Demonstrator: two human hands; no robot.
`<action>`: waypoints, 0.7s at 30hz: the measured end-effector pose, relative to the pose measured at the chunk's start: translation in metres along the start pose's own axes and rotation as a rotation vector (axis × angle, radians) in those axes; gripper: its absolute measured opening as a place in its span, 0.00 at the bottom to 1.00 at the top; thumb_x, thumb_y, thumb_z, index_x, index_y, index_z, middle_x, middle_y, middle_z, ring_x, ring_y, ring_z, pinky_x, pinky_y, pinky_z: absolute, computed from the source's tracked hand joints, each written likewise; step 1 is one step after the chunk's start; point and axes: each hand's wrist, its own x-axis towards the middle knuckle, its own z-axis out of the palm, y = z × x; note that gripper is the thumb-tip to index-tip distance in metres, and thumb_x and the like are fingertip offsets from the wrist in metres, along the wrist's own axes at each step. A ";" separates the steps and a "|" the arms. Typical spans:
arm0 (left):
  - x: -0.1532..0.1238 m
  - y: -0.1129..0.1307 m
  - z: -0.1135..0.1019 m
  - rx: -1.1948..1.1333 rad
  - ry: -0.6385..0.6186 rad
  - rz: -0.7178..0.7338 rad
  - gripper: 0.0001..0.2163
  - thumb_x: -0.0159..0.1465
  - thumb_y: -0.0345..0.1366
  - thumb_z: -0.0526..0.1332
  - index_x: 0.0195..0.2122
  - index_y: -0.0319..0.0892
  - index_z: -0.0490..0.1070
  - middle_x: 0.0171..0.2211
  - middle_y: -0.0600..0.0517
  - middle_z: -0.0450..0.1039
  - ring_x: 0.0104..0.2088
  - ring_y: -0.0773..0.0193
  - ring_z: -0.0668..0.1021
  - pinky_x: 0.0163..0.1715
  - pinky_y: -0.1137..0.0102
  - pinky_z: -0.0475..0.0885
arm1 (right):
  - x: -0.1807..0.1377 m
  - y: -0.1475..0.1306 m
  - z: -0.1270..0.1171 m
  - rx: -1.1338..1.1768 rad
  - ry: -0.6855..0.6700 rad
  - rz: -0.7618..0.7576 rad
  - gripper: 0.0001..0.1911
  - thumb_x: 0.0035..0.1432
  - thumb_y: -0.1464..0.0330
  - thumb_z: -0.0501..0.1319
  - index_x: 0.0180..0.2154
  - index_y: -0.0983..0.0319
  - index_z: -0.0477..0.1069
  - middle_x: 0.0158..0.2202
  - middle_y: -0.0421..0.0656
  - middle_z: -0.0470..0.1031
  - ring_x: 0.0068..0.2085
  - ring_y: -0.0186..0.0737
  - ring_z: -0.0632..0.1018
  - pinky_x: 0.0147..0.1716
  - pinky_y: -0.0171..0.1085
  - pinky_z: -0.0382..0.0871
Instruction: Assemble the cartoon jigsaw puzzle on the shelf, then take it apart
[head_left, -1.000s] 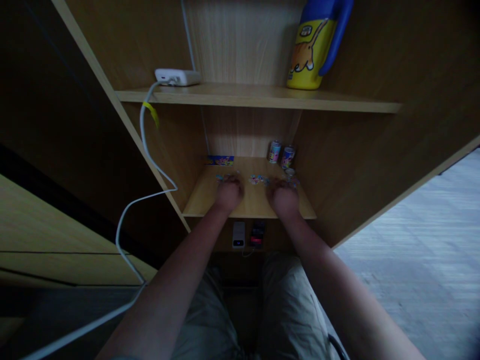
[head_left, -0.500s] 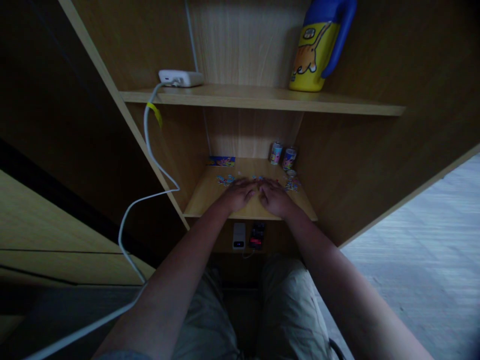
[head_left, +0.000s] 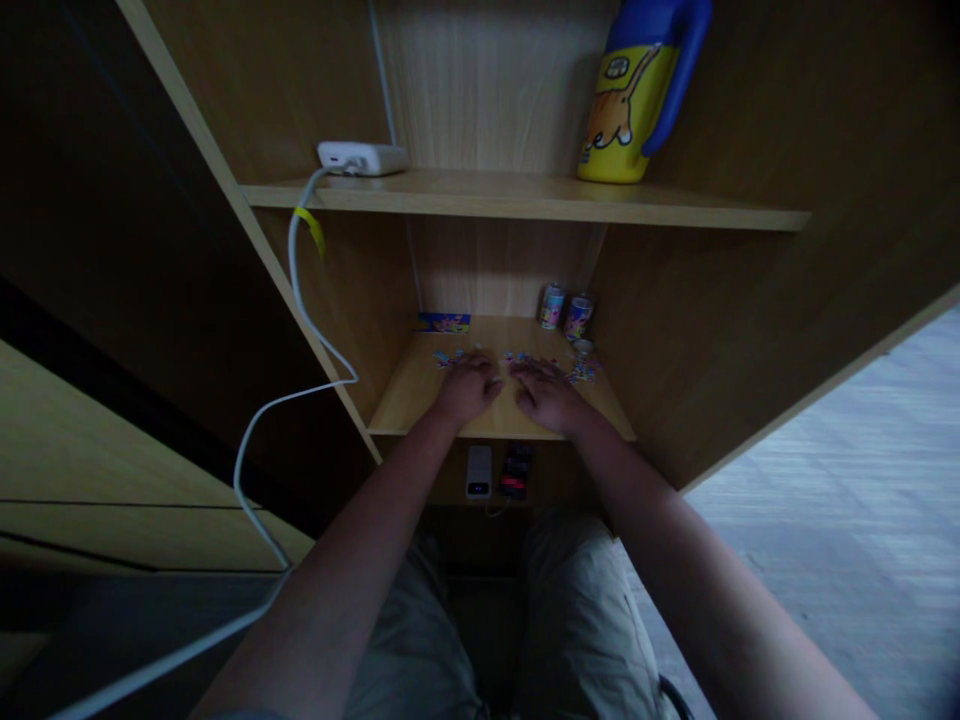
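My left hand (head_left: 469, 388) rests low over the middle shelf board (head_left: 495, 420), its thumb apart from the fingers. Nothing shows in its grasp. Beside its fingertips lies a cluster of small blue, puzzle-like pieces (head_left: 444, 359), partly covered by the hand. My right hand (head_left: 551, 393) reaches in from the other side, fingers stretched out and thumb apart. Just beyond its fingertips is a small group of colourful pieces (head_left: 513, 357). A further heap of pieces (head_left: 583, 371) lies to the right of this hand. Dim light hides the finer detail.
Two small printed cans (head_left: 552, 306) (head_left: 578, 317) stand at the back right, with a round lid (head_left: 582, 346) before them. A colourful card (head_left: 443, 323) lies back left. Above are a yellow-blue jug (head_left: 626, 100) and a white device (head_left: 361, 158) with a hanging cable (head_left: 298, 290).
My left hand has moved slightly left, widening the gap between the hands. My right hand has shifted a little, and more of the middle pieces shows.
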 end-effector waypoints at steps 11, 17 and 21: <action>-0.002 0.006 -0.006 0.039 -0.031 -0.002 0.12 0.77 0.40 0.62 0.39 0.44 0.83 0.49 0.43 0.83 0.54 0.46 0.81 0.61 0.50 0.73 | -0.008 -0.010 -0.015 -0.010 0.078 0.100 0.15 0.75 0.61 0.60 0.52 0.60 0.82 0.53 0.53 0.83 0.58 0.55 0.78 0.65 0.53 0.68; -0.001 0.003 -0.003 0.030 0.019 -0.044 0.09 0.75 0.38 0.63 0.45 0.43 0.83 0.48 0.40 0.82 0.54 0.43 0.80 0.62 0.48 0.73 | -0.008 -0.004 -0.010 -0.014 0.096 0.120 0.15 0.75 0.58 0.63 0.49 0.59 0.84 0.56 0.53 0.83 0.59 0.55 0.77 0.65 0.53 0.68; -0.003 0.002 0.000 -0.016 -0.034 0.070 0.15 0.78 0.35 0.57 0.58 0.48 0.82 0.60 0.46 0.82 0.62 0.49 0.78 0.67 0.51 0.70 | -0.007 -0.002 -0.009 0.010 0.081 0.097 0.14 0.74 0.58 0.64 0.48 0.59 0.85 0.53 0.51 0.84 0.57 0.53 0.79 0.64 0.52 0.68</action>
